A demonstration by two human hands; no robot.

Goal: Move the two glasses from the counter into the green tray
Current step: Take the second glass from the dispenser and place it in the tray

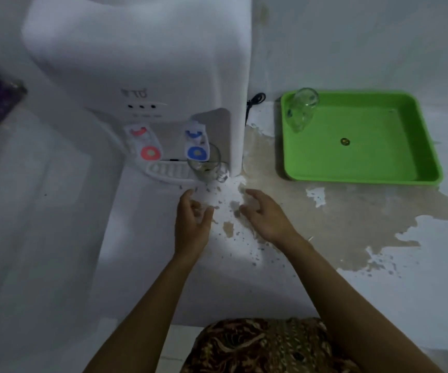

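Observation:
One clear glass (pixel 301 109) stands in the far left corner of the green tray (pixel 395 168), which lies on the counter at the right. A second clear glass with a handle (pixel 207 165) stands under the blue tap of the white water dispenser (pixel 147 76), on its drip tray. My left hand (pixel 192 224) is just in front of that glass, fingers apart and holding nothing. My right hand (pixel 264 216) is beside it to the right, also holding nothing, fingers loosely curled.
The counter (pixel 378 278) is white with a large worn brown patch between the dispenser and the green tray. A black cable (pixel 253 102) hangs behind the dispenser. A red tap (pixel 143 142) is left of the blue tap (pixel 197 144).

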